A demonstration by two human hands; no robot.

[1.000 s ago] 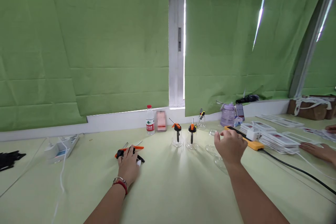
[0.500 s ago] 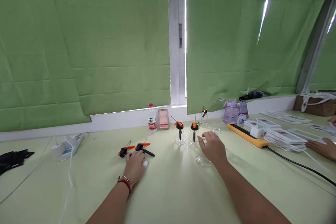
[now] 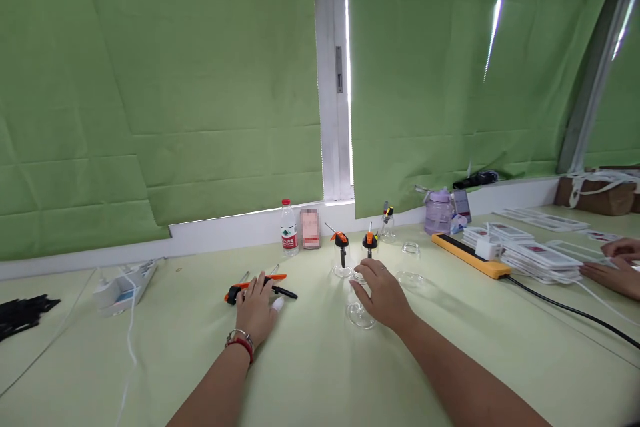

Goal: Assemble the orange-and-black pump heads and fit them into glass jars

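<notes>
My left hand [image 3: 257,313], a white covering on its thumb tip, rests over two black-and-orange tops with thin rods [image 3: 281,291] lying on the table. Its fingers are stretched out across them, partly hiding them. My right hand [image 3: 384,295] curls from above around the upper part of a clear bottle [image 3: 361,317], which stands upright on the table. Just behind it are two clear bottles holding similar black-and-orange tops, one at the left [image 3: 342,271] and one partly hidden by my right hand, its top [image 3: 370,240] showing.
Another clear bottle [image 3: 411,277] stands to the right. Behind are a red-capped water bottle [image 3: 289,233], a pinkish box [image 3: 310,229] and a purple jug [image 3: 438,215]. A yellow power strip [image 3: 470,259], stacked white frames [image 3: 543,261] and another person's hands [image 3: 615,270] are at right.
My right hand has brought the clear bottle leftward, in front of the two topped bottles. My left hand's fingers have reached a little farther over the black-and-orange tops.
</notes>
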